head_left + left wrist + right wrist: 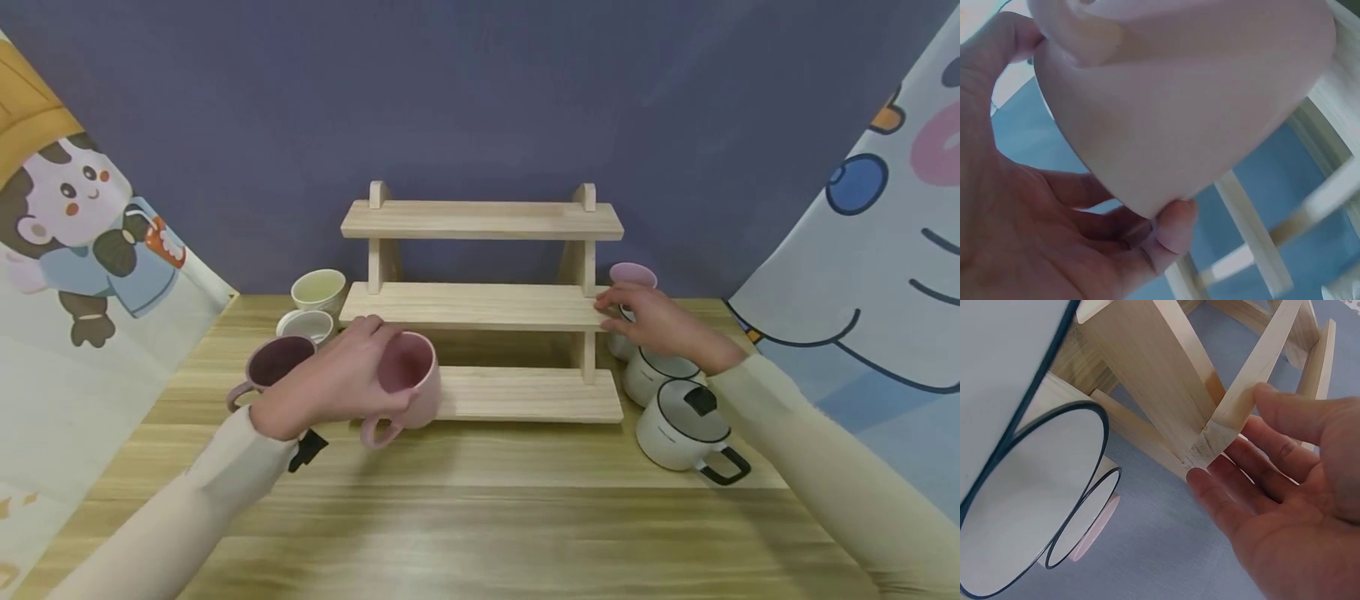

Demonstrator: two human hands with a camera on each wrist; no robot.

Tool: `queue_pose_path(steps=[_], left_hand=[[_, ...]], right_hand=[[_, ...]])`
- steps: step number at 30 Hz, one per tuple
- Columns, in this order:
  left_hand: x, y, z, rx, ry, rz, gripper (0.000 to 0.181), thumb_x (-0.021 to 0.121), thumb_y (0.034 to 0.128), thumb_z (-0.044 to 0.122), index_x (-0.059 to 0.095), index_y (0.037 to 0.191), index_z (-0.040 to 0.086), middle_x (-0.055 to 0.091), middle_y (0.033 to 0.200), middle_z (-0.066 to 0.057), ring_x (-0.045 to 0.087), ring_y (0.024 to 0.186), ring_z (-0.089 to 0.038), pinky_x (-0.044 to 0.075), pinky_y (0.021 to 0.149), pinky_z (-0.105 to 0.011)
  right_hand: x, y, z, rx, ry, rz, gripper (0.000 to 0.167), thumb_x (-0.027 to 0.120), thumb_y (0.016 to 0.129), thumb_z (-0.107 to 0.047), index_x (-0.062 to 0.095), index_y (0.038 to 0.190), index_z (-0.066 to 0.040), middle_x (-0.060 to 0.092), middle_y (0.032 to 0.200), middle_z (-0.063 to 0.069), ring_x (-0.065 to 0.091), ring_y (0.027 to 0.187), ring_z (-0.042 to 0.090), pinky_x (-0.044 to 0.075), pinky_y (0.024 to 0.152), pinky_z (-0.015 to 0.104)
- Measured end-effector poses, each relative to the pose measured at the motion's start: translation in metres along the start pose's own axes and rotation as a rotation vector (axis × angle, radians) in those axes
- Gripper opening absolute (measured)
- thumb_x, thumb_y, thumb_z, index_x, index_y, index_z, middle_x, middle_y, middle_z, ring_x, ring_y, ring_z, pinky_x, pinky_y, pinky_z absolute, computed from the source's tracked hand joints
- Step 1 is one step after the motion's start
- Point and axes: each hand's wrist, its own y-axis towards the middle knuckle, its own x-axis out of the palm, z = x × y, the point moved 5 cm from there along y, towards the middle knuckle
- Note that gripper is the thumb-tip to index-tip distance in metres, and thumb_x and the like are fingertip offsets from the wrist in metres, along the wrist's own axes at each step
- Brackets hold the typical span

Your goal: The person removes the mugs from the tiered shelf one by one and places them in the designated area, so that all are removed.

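Note:
My left hand (pixel 341 371) grips a pink mug (pixel 426 393) by its rim, thumb and fingers on opposite sides. The mug is held in front of the left end of the lowest shelf, its handle toward me. In the left wrist view its smooth pink wall (pixel 1191 119) fills much of the picture. A three-tier wooden display stand (pixel 472 304) stands at the back of the table. My right hand (pixel 652 323) pinches the right end of its middle shelf; the right wrist view shows the thumb and fingertips on the shelf end (pixel 1229 428).
Left of the stand are a dark mauve mug (pixel 258 367), a white cup (pixel 307 323) and a pale green cup (pixel 318 287). On the right, white dark-rimmed mugs (pixel 675 446) stand in a row, a pink cup (pixel 633 272) behind them. Cartoon-printed cloths flank the table (pixel 480 533).

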Motion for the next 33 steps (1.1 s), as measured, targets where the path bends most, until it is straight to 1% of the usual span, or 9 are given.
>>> queue_pose_path(steps=[5, 7, 11, 17, 19, 21, 26, 29, 33], left_hand=[[-0.016, -0.036, -0.011, 0.103, 0.033, 0.096, 0.065, 0.077, 0.0617, 0.04, 0.06, 0.109, -0.001, 0.053, 0.104, -0.009, 0.051, 0.094, -0.022, 0.049, 0.073, -0.037], [-0.021, -0.052, -0.017, 0.109, 0.046, 0.11, 0.068, 0.079, 0.0596, 0.039, 0.06, 0.111, -0.001, 0.053, 0.106, -0.008, 0.05, 0.097, -0.022, 0.048, 0.074, -0.038], [-0.027, -0.083, -0.03, 0.092, 0.062, 0.118, 0.075, 0.083, 0.0543, 0.035, 0.059, 0.114, -0.002, 0.051, 0.112, -0.01, 0.047, 0.103, -0.024, 0.048, 0.076, -0.043], [-0.03, -0.121, -0.052, 0.045, 0.093, 0.156, 0.079, 0.087, 0.0458, 0.029, 0.059, 0.114, -0.001, 0.052, 0.109, -0.008, 0.049, 0.095, -0.021, 0.049, 0.068, -0.039], [-0.028, -0.129, -0.06, 0.044, 0.102, 0.17, 0.081, 0.087, 0.0435, 0.029, 0.06, 0.114, -0.001, 0.053, 0.109, -0.009, 0.049, 0.094, -0.021, 0.047, 0.069, -0.036], [-0.025, -0.135, -0.066, 0.051, 0.1, 0.18, 0.082, 0.087, 0.0427, 0.029, 0.06, 0.114, -0.001, 0.054, 0.112, -0.012, 0.05, 0.096, -0.023, 0.042, 0.076, -0.028], [-0.015, -0.145, -0.079, 0.047, 0.085, 0.189, 0.083, 0.087, 0.0432, 0.029, 0.059, 0.115, -0.002, 0.052, 0.12, -0.018, 0.05, 0.102, -0.029, 0.026, 0.086, -0.013], [-0.011, -0.146, -0.086, 0.034, 0.079, 0.185, 0.084, 0.087, 0.0443, 0.029, 0.058, 0.117, -0.003, 0.051, 0.123, -0.02, 0.049, 0.105, -0.031, 0.025, 0.089, -0.011], [-0.008, -0.145, -0.092, 0.023, 0.078, 0.185, 0.084, 0.087, 0.0447, 0.028, 0.058, 0.116, -0.004, 0.051, 0.124, -0.021, 0.049, 0.104, -0.03, 0.029, 0.087, -0.015]], right_hand=[[0.001, 0.001, -0.001, 0.002, -0.002, -0.006, 0.028, 0.065, 0.089, -0.008, 0.061, 0.115, 0.003, 0.056, 0.122, 0.021, 0.051, 0.114, 0.036, 0.042, 0.092, 0.05], [0.001, 0.002, -0.001, 0.001, -0.003, -0.007, 0.028, 0.065, 0.09, -0.008, 0.061, 0.115, 0.003, 0.056, 0.122, 0.021, 0.05, 0.115, 0.036, 0.041, 0.092, 0.05], [0.0, 0.002, -0.002, -0.011, 0.0, -0.002, 0.028, 0.065, 0.089, -0.007, 0.061, 0.115, 0.004, 0.056, 0.122, 0.021, 0.05, 0.115, 0.037, 0.041, 0.093, 0.05], [-0.002, 0.0, 0.001, -0.024, -0.005, 0.026, 0.028, 0.066, 0.087, -0.004, 0.062, 0.114, 0.005, 0.056, 0.121, 0.022, 0.051, 0.113, 0.037, 0.041, 0.092, 0.051], [-0.001, -0.001, 0.002, -0.02, -0.011, 0.029, 0.028, 0.066, 0.087, -0.004, 0.062, 0.114, 0.005, 0.056, 0.121, 0.022, 0.051, 0.113, 0.038, 0.041, 0.092, 0.051], [-0.001, -0.002, 0.003, -0.014, -0.014, 0.03, 0.029, 0.066, 0.088, -0.005, 0.062, 0.114, 0.004, 0.056, 0.121, 0.022, 0.05, 0.113, 0.037, 0.041, 0.092, 0.051], [0.001, -0.002, 0.003, -0.017, -0.021, 0.034, 0.029, 0.066, 0.088, -0.006, 0.062, 0.115, 0.005, 0.056, 0.12, 0.022, 0.051, 0.113, 0.037, 0.041, 0.093, 0.052], [0.002, -0.001, 0.004, -0.012, -0.025, 0.031, 0.03, 0.066, 0.088, -0.006, 0.061, 0.115, 0.005, 0.056, 0.12, 0.022, 0.052, 0.112, 0.037, 0.041, 0.092, 0.052], [0.002, -0.001, 0.003, -0.008, -0.027, 0.027, 0.03, 0.066, 0.088, -0.007, 0.061, 0.116, 0.004, 0.055, 0.121, 0.021, 0.052, 0.113, 0.037, 0.041, 0.092, 0.052]])
